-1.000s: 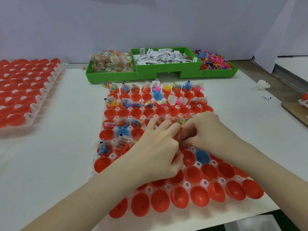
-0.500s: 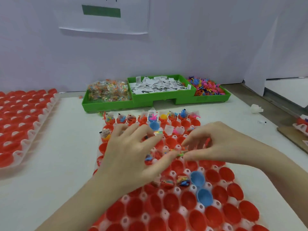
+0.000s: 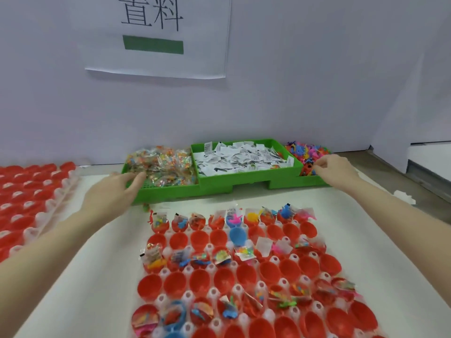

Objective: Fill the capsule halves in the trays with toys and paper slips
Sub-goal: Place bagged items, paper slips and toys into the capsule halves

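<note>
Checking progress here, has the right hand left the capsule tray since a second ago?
Yes. The right hand went from the capsule tray forward to the green bin.

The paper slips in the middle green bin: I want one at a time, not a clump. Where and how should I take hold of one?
Come straight down from above, since the green bin is walled and open only on top. The paper slips lie in a loose, overlapping heap; several corners stick up. Probably best to pinch one raised corner or edge between thumb and forefinger and lift.
</note>
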### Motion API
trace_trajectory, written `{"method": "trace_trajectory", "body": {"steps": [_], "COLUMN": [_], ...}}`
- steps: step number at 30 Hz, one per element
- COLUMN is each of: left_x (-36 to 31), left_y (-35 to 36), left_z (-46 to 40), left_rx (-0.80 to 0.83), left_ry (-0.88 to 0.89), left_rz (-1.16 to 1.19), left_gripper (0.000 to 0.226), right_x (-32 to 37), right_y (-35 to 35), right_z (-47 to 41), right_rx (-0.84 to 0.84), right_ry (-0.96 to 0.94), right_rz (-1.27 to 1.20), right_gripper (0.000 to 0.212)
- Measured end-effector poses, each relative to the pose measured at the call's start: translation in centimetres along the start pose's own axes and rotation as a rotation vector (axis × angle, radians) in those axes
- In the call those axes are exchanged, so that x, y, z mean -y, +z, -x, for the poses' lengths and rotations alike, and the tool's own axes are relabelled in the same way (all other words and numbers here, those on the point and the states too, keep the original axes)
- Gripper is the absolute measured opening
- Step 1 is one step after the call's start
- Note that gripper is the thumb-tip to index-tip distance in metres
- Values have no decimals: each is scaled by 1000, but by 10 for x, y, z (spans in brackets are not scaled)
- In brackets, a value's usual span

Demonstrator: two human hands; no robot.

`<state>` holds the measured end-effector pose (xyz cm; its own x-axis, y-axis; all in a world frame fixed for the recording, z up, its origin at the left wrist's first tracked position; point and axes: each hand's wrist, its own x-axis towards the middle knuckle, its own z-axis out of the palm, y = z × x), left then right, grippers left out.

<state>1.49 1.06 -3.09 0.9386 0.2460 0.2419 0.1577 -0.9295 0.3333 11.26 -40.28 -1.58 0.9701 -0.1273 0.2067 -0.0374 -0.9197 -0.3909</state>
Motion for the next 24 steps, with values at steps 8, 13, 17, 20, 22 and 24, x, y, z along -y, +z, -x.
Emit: {"method": "trace_trajectory", "body": {"steps": [8, 13, 17, 20, 22, 24], "left_x": [-3, -8, -12, -16, -18, -19], "left_y": [37, 46, 51, 51, 52, 52], "left_z": [-37, -47, -54, -58, -59, -59], "left_rx": [64, -17, 54, 76, 75, 90], "left_ry": [-15, -87, -22, 32, 30, 21], "left_rz": [-249, -105, 4, 69, 108, 126], "left_gripper": [61, 63, 65, 61, 62, 62], "right_x": [10, 10, 15, 12, 6, -1], "right_y": [31, 36, 42, 47, 48, 47], "right_z": [-39, -45, -40, -36, -35, -35], "right_rx": [233, 89, -74, -170, -234, -274], "right_ry": [70, 113, 83, 73, 43, 33], "right_rz": [125, 35, 38, -3, -30, -98], "right_gripper": [26, 25, 18, 19, 24, 33]}}
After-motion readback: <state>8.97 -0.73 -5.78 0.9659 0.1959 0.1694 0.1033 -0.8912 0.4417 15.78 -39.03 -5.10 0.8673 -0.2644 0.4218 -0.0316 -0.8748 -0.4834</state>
